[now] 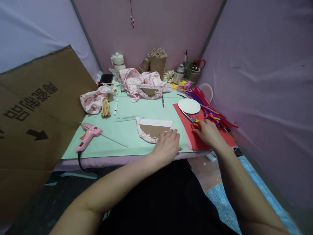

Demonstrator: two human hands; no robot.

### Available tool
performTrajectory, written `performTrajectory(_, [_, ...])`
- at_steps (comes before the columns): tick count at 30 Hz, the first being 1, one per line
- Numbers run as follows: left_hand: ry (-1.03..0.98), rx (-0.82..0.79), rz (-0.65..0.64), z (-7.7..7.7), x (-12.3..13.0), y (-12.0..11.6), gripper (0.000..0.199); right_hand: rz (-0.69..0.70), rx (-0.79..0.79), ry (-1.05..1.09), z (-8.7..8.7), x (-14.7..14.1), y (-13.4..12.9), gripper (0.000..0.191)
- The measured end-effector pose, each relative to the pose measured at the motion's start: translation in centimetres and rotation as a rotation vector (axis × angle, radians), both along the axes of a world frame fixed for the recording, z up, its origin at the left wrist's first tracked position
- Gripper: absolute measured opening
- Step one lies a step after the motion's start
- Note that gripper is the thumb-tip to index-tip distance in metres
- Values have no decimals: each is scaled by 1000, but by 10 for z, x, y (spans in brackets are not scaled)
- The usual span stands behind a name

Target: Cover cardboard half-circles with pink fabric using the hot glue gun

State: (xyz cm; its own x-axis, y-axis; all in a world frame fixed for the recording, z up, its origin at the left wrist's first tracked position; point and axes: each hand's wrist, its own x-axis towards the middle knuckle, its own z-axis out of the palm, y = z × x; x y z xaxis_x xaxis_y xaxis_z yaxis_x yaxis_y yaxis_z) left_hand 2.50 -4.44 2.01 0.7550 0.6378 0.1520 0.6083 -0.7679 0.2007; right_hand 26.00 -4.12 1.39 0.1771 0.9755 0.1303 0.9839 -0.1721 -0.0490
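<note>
A half-round piece of cardboard (153, 130), edged with white and pink patterned fabric (156, 122), lies flat near the table's front edge. My left hand (167, 145) rests on its right end, fingers stretched out and covering that corner. To the right, my right hand (207, 132) is closed around the red handle of a pair of scissors (189, 117), whose blades point up and left over red paper (179, 114). A white paper plate (189, 106) lies just beyond the blades. Part of the scissor handle is hidden by my fingers.
A pink glue gun (88, 134) with its cord lies left, beside a big cardboard sheet (41, 124). A ruler (128, 118), marker (116, 107), red pen (163, 101) and bundled sticks (105, 108) lie farther in. Patterned cloth (132, 81), twine (157, 63) and pipe cleaners (200, 96) stand behind.
</note>
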Motion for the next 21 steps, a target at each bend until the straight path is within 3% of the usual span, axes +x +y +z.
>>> performTrajectory(4, [81,-31,161,-11,20,6,67,-33,-101,23,1,10,-4,30])
performTrajectory(6, [89,-15,157,-12,16,4,66,-67,-134,25,4,12,-1,30])
performTrajectory(12, [-1,24,-184,-6,-33,6,33,-134,-370,45,18,15,0,22])
performTrajectory(16, [-143,69,-267,-8,-61,23,17,-113,-323,21,19,14,-19,18])
performTrajectory(21, [-210,241,-109,-14,-68,14,20,-84,-205,196,9,9,-57,17])
